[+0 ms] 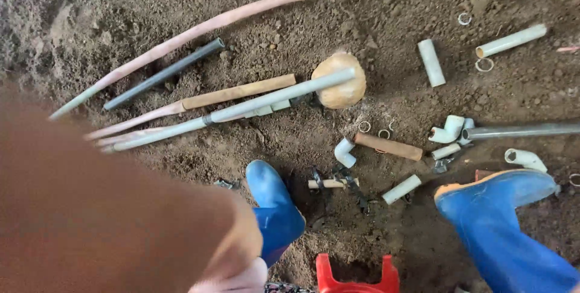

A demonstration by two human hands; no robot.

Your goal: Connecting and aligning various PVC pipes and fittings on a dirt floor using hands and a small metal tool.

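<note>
Down on the bare dirt floor [374, 3], a scatter of pipe pieces lies spread before a person in blue rubber boots. A blurred arm in a rust-brown sleeve [103, 208] fills the 8 o'clock part of the view, and at its end the left hand [238, 278] shows only as a pale edge at the bottom — whether its grip is wide, narrow or holding anything, I cannot tell. No right hand appears.

Nearest that hand stands the left boot [275, 208], toe pointing to 12 o'clock; the right boot [501, 220] sits well apart at 4 o'clock. Between them, at 6 o'clock, pokes the top of a red plastic stool [356, 278].

Just beyond the left boot's toe lie a short tan pipe stub [329, 182] with dark clips, a white elbow fitting [344, 151] and a brown pipe length [388, 146]. Further toward 10 o'clock a bundle of long pipes lies slanted — a grey pipe [266, 103] whose end rests over a rounded tan stone [341, 81], a tan pipe [235, 92], a dark pipe [163, 74] and a long pinkish curved pipe [241, 12]. Toward 2 o'clock lie two short white pipe pieces [431, 62] and small rings [484, 64]; at 3 o'clock a grey metal pipe [525, 130] meets a cluster of white fittings [450, 130].
</note>
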